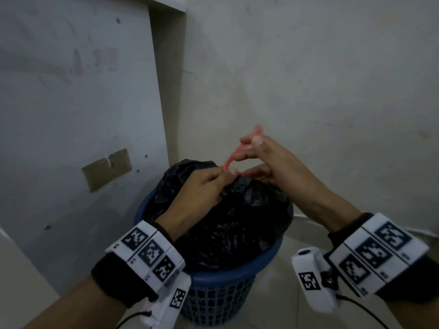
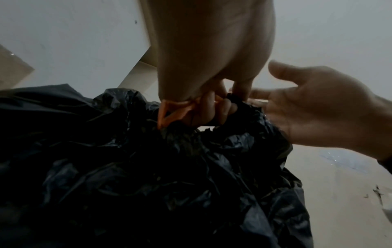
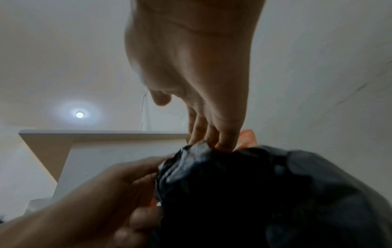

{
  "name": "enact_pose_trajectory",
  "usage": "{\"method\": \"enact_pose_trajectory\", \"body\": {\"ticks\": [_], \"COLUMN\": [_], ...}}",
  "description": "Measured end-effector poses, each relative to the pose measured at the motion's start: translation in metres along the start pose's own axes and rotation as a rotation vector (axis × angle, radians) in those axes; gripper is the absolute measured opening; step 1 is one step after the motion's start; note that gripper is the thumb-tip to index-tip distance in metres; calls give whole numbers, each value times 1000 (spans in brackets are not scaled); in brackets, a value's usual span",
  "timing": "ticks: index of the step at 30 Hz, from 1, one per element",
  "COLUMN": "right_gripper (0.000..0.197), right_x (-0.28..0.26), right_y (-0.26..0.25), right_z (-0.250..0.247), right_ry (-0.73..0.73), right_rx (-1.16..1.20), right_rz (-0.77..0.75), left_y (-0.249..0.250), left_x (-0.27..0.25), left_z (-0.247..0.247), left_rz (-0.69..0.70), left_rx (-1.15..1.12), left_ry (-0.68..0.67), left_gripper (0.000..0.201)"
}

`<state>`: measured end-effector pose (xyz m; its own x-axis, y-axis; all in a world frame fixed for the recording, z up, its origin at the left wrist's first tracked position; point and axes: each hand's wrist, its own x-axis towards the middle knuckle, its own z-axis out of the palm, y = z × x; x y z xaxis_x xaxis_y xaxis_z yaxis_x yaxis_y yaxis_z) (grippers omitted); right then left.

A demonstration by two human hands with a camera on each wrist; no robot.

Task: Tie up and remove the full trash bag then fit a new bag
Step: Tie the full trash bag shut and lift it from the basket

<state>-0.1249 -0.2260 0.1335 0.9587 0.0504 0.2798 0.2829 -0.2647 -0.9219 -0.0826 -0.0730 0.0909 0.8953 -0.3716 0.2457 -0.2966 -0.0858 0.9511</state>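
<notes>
A full black trash bag (image 1: pixel 228 217) bulges out of a blue plastic basket (image 1: pixel 223 283) on the floor. A red drawstring (image 1: pixel 234 156) runs up from the bag's gathered neck. My left hand (image 1: pixel 209 186) pinches the drawstring low at the neck; in the left wrist view its fingers (image 2: pixel 210 109) curl round orange-red loops (image 2: pixel 167 112) above the black bag (image 2: pixel 148 176). My right hand (image 1: pixel 263 157) pinches the drawstring's upper end between thumb and fingertips, higher and to the right. In the right wrist view its fingers (image 3: pixel 212 134) touch the bag's crumpled top (image 3: pixel 244 184).
A pale wall stands behind the basket and a grey cabinet side (image 1: pixel 78 110) with a taped patch (image 1: pixel 107 168) on the left. Tiled floor (image 1: pixel 297 269) lies to the right of the basket. A ceiling lamp (image 3: pixel 79 114) shows in the right wrist view.
</notes>
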Motion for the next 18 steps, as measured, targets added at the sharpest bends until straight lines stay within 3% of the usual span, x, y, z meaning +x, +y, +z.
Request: {"method": "enact_pose_trajectory", "body": {"ticks": [4,8,12,15,18], "right_gripper": [12,21,32,21,31], "right_x": [5,10,10,12,15], "right_y": [21,32,36,39,42], "right_z": [11,17,22,23,27], "right_ry": [116,64,-70,-19,121], "right_rx": [-189,-361,-383,-385,-330], "right_rz": [-66,-29,-97,-110,-83], "left_y": [0,-3,-4,-4,-7], "left_x": [0,0,0,-2,-3], "left_z": [0,-1,-5,-8,-12], "left_rz": [16,47,90,99,76], "left_rx": [-57,-54,-70,37,31], "left_ry": [106,177,115,145,212], "left_gripper": [28,24,23,18,20]}}
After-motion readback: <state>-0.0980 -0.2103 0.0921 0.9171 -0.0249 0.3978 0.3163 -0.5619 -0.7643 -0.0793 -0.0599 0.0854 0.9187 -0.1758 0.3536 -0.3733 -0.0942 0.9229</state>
